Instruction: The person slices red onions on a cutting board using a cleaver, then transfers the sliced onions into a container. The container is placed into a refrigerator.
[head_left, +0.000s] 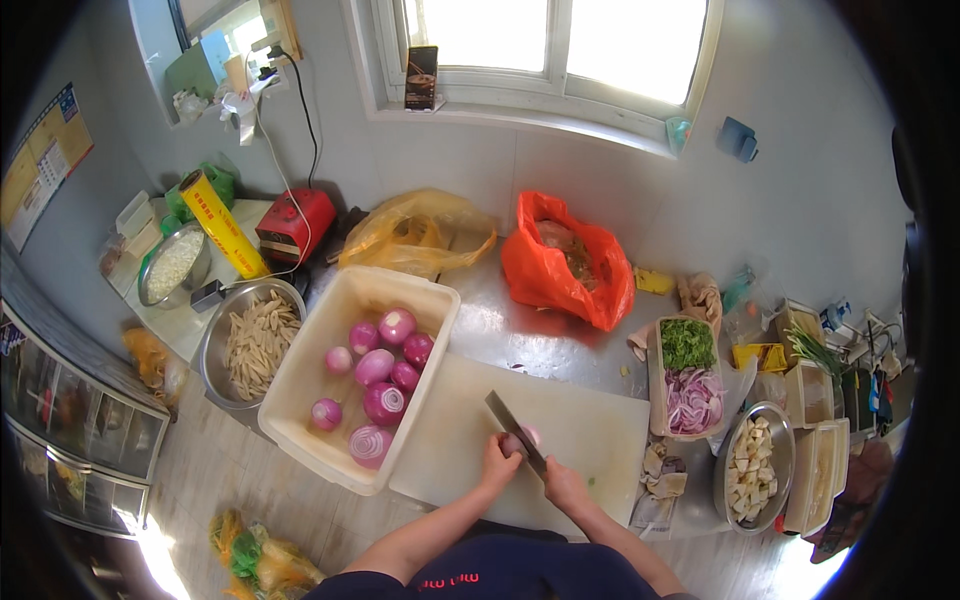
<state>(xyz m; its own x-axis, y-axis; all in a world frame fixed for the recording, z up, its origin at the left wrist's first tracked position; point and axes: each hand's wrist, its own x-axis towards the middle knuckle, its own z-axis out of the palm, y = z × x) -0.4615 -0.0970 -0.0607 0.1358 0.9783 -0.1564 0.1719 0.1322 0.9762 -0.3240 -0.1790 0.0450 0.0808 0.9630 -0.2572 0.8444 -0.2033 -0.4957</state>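
Note:
On the white cutting board (592, 420), my left hand (501, 463) grips a red onion (511, 445) from the left side. My right hand (567, 484) is closed around the handle of a kitchen knife (511, 424). The blade slants up and to the left, over the onion, and a bit of the onion shows on its right side. How deep the edge sits in the onion cannot be seen. Left of the board stands a cream plastic tub (300, 409) with several peeled red onions (375, 367) in it.
A tray (655, 375) of sliced onion and chopped greens stands right of the board, near a metal bowl (785, 442) of pale cubes. Behind are a red plastic bag (525, 262) and a yellow bag (420, 225). Another bowl (217, 382), holding pale strips, adjoins the tub's left.

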